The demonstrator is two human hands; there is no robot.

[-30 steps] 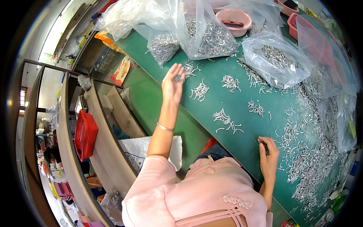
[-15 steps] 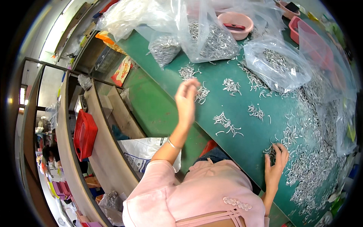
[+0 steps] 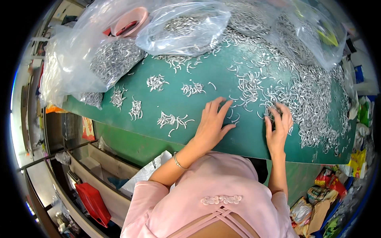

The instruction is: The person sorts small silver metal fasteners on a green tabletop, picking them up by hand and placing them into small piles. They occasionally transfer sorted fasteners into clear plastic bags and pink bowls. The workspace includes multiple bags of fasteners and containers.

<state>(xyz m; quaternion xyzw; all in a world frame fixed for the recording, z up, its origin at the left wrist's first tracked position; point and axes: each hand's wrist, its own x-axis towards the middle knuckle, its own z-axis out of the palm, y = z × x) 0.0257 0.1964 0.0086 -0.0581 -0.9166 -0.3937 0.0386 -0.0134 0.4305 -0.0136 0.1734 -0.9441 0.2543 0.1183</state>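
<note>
Small, curved, silvery metal pieces [image 3: 313,107] lie in a wide heap across the right of the green table [image 3: 214,71]. My left hand [image 3: 212,125] is open near the table's front edge, its fingers stretched and thumb apart, beside a few loose curved pieces [image 3: 235,118]. At the heap's left edge, my right hand [image 3: 279,129] has its fingers bent around some pieces, partly hidden under the fingertips. To the left are several small separate clusters, among them one nearest the front edge [image 3: 170,120] and another farther back [image 3: 193,89].
A clear plastic bag [image 3: 182,29] of the pieces lies at the back, with another filled bag [image 3: 115,59] to its left. Behind stands a pink bowl [image 3: 137,20] holding a red object. A red basket [image 3: 92,204] sits on shelving at lower left; packages [image 3: 329,182] lie at lower right.
My left hand has come from the far-left clusters to beside the loose pieces near my right hand. The view has turned to the right. My right hand stays at the heap's edge.
</note>
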